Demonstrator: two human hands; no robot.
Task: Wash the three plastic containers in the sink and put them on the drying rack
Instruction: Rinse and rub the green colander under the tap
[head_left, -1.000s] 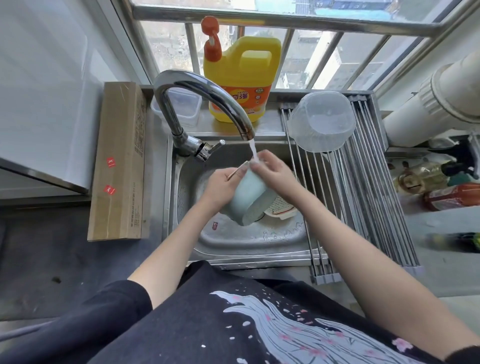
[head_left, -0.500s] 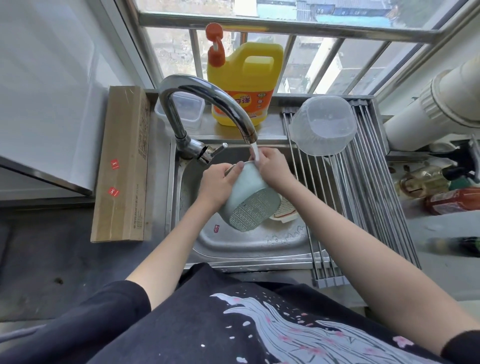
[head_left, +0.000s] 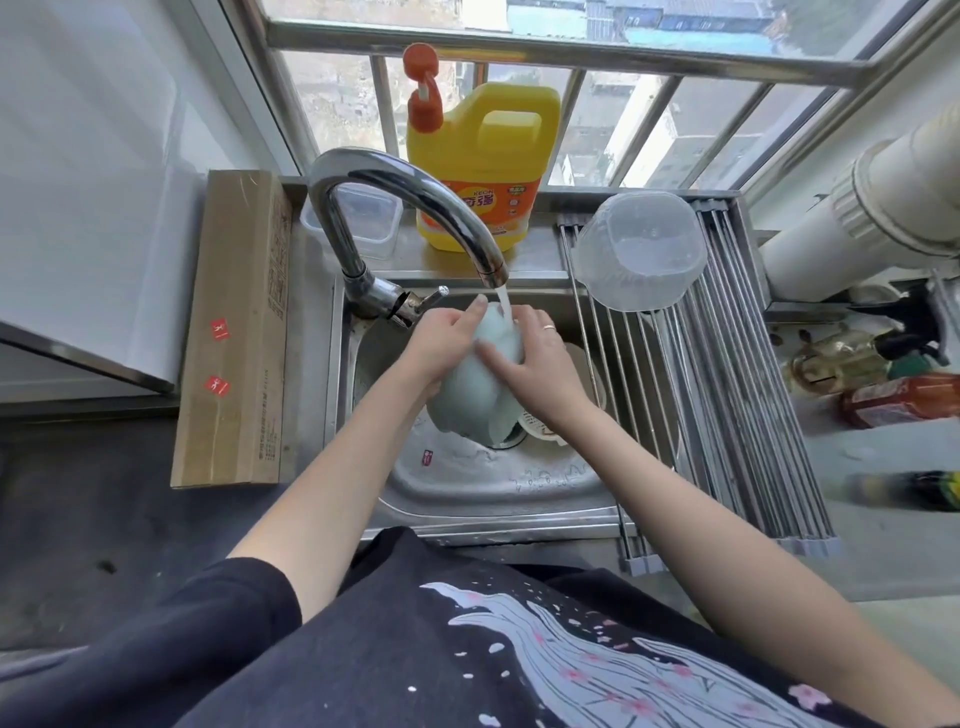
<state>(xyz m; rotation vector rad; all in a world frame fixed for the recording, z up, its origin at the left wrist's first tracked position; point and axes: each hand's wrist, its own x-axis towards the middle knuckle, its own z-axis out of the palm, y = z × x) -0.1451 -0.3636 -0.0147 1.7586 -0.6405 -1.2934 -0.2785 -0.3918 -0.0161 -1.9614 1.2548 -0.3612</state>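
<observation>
- Head view, centre of frame: pale green plastic container (head_left: 480, 384) held over the steel sink (head_left: 467, 483), tilted, its upper end under the water stream (head_left: 503, 301) from the chrome faucet (head_left: 415, 197).
- Left hand (head_left: 441, 345) grips the container's left wall, fingers curled round it, one fingertip raised near the stream.
- Right hand (head_left: 535, 369) lies over the container's right side, fingers spread and wrapped on the wall; a ring shows on one finger.
- Clear plastic container (head_left: 641, 249) sits mouth-down on the roll-up drying rack (head_left: 727, 389), right of centre. Another clear container (head_left: 363, 223) stands behind the faucet, upper centre-left; whether it is one of the three I cannot tell.
- White dish (head_left: 540, 431) lies in the basin beneath the hands, mostly hidden.
- Yellow detergent jug (head_left: 478, 156) on the sill, upper centre.
- Handling, as judged: thin-walled, light, somewhat flexible, slick when wet. Two-handed hold on opposite walls suits it; squeezing hard would likely bow the sides. For the carry to the rack, taking it by the rim should be surer.
</observation>
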